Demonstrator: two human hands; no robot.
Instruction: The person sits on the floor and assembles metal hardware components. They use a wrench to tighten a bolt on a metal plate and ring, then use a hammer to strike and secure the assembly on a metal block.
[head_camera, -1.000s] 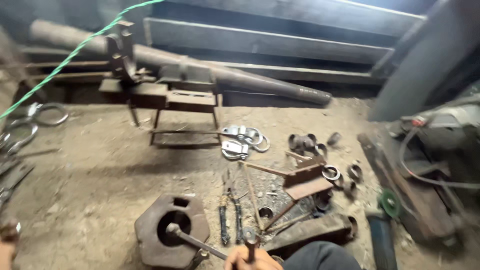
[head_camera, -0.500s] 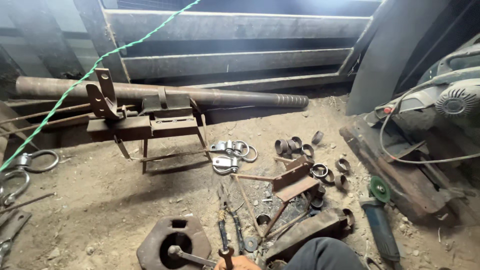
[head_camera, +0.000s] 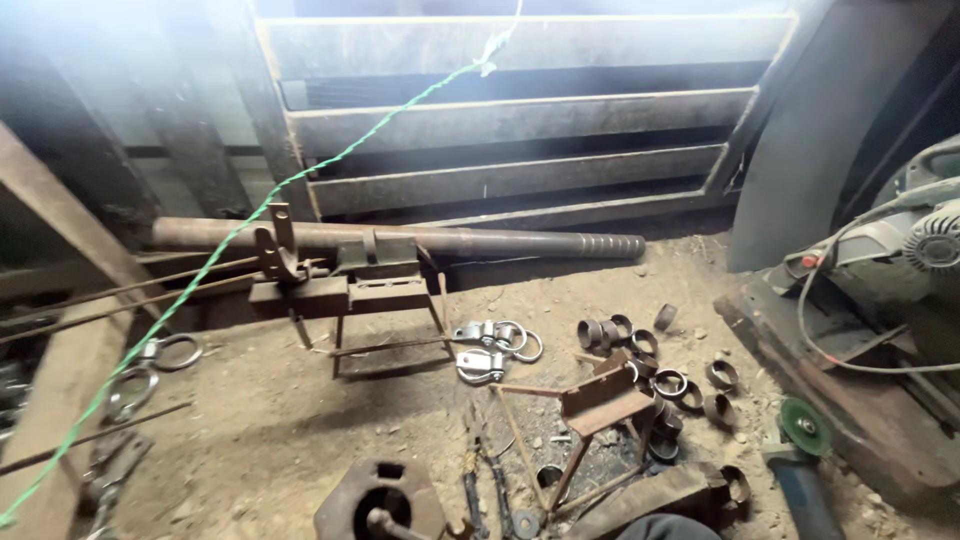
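Observation:
Neither of my hands shows in the head view. At the bottom edge lies a rusty octagonal steel block (head_camera: 345, 505) with a round hole, and a thin rod (head_camera: 388, 523) sticks out of the hole. Right of it stands a small rusty angle-iron stand (head_camera: 600, 405) on thin legs. Several short metal rings (head_camera: 660, 365) are scattered on the dirt around it. Shiny clamps with rings (head_camera: 490, 345) lie a little farther back. A dark piece of cloth (head_camera: 655, 527), perhaps my knee, pokes in at the bottom.
A long rusty pipe (head_camera: 420, 240) lies along the slatted metal gate (head_camera: 520, 130). In front of the pipe stands a rusty bench jig (head_camera: 345, 290). A green rope (head_camera: 250, 225) crosses diagonally. An angle grinder (head_camera: 800, 460) and a grey machine (head_camera: 900, 250) with a cable sit at the right.
The view has tilted upward and moved closer to the gate. The hand seen on the rod at the bottom edge has dropped out of view.

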